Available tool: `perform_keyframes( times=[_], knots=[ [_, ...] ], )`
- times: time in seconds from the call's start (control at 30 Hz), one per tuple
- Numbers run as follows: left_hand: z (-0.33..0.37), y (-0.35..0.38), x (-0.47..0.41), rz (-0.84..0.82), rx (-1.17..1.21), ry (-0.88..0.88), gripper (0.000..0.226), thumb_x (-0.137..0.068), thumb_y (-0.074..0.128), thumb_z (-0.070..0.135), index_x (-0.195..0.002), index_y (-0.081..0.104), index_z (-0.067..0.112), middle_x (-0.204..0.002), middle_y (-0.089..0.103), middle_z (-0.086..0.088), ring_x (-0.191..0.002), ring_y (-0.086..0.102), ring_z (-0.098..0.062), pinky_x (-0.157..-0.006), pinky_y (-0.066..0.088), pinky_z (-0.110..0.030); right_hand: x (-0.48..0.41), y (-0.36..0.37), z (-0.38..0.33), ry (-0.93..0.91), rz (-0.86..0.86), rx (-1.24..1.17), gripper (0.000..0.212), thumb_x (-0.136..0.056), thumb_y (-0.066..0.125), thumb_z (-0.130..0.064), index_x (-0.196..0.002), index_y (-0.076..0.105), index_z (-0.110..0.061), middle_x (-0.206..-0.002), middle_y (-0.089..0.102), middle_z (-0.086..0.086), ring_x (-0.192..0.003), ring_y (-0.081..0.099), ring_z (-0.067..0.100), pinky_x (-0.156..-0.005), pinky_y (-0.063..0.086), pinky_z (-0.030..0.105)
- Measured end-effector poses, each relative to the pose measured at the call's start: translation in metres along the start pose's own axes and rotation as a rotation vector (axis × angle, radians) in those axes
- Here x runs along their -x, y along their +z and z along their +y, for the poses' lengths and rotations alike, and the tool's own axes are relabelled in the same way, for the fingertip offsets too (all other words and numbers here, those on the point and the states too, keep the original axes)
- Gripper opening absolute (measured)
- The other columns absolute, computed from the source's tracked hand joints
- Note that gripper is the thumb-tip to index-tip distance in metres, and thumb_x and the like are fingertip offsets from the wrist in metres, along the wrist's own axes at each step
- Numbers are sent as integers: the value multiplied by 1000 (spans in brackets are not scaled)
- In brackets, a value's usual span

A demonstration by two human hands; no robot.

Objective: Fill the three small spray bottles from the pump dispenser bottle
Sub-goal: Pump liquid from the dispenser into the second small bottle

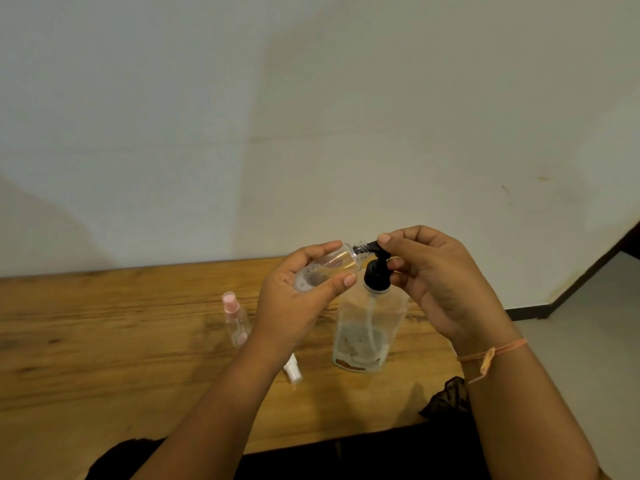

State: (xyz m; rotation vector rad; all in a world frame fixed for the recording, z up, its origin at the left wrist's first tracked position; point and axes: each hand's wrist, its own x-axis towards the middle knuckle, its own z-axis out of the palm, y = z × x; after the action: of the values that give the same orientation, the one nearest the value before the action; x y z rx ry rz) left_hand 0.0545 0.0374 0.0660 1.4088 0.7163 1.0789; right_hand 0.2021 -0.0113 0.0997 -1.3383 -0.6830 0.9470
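Plain domestic-looking room: worn wooden table (104,358) against a bare off-white wall (311,98) with dark skirting (526,313).

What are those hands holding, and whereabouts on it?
Left hand grips a small clear spray bottle round its body, neck at the spout. Right hand curls its fingers over the black pump head of the pump dispenser bottle.

Single head-worn wide-angle camera; we are looking forward and down across bench (104,341) toward wall (311,98), which is filling upper half of frame. We are viewing from close: left hand (298,303) and right hand (446,282) are appearing near frame centre, reaching in from bottom edge. Floor (588,323) is showing at far right.
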Motion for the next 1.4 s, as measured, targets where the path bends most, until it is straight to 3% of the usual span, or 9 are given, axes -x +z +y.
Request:
perform_keyframes(
  times=[0.27, 0.43, 0.57, 0.7, 0.87, 1.07, 1.2, 1.4],
  knots=[
    [-3, -2, -1, -5, -10, -17, 38, -63, 75, 12, -98, 65, 25, -92, 70, 9, -77, 65, 4, -57, 47, -9, -5, -3, 3, 60, -17, 82, 13, -79, 70, -21, -79, 58, -17, -87, 62, 6, -58, 42, 10, -46, 36, 22],
    [-5, -3, 0, -21, -22, -29, 36, -71, 72, -4, -98, 64, 18, -94, 67, 9, -74, 64, 7, -56, 46, -8, -12, -6, 3, 64, -68, 201, 14, -79, 70, -24, -86, 61, -17, -93, 68, 6, -81, 57, 18, -70, 43, 33],
    [-3, -3, 2, -14, -18, -28, 37, -70, 73, -1, -97, 64, 22, -93, 68, 8, -76, 65, 5, -56, 46, -8, -7, -2, 6, 26, -63, 145, 10, -82, 67, -20, -87, 64, -13, -89, 66, 7, -86, 59, 20, -85, 47, 37],
    [1, -2, 2, 2, -6, 4, 37, -67, 74, 4, -96, 64, 24, -90, 69, 9, -75, 65, 4, -56, 46, -8, 2, 5, 10, -39, -11, -32, 3, -85, 63, -13, -86, 65, -11, -85, 68, 6, -83, 61, 17, -79, 51, 30],
    [1, 1, 4, 13, -18, 1, 36, -67, 74, 9, -97, 64, 27, -92, 70, 11, -78, 66, 3, -57, 47, -9, 7, 26, 15, -91, 76, -115, 9, -90, 54, -12, -94, 61, -16, -95, 69, 10, -86, 65, 21, -78, 52, 36],
    [-4, 2, 3, 17, -43, -39, 35, -70, 74, 9, -98, 64, 27, -96, 68, 10, -79, 65, 5, -55, 46, -9, 2, 32, 23, -176, 115, -73, 19, -89, 49, -9, -99, 52, -25, -79, 70, 0, -77, 55, 25, -72, 47, 39],
    [-4, 2, 3, 20, -42, -38, 35, -69, 74, 8, -98, 64, 26, -95, 68, 12, -76, 64, 6, -55, 46, -9, 2, 31, 24, -188, 94, -58, 20, -91, 49, -9, -104, 51, -24, -79, 72, -3, -81, 60, 22, -76, 50, 41],
    [-1, 2, 4, 15, -61, 20, 39, -60, 72, 26, -98, 64, 30, -97, 69, 9, -87, 66, 1, -65, 52, -14, 5, 26, 20, -159, 55, -184, 24, -87, 58, -12, -108, 53, -23, -94, 70, 5, -89, 65, 15, -86, 51, 41]
  ],
)
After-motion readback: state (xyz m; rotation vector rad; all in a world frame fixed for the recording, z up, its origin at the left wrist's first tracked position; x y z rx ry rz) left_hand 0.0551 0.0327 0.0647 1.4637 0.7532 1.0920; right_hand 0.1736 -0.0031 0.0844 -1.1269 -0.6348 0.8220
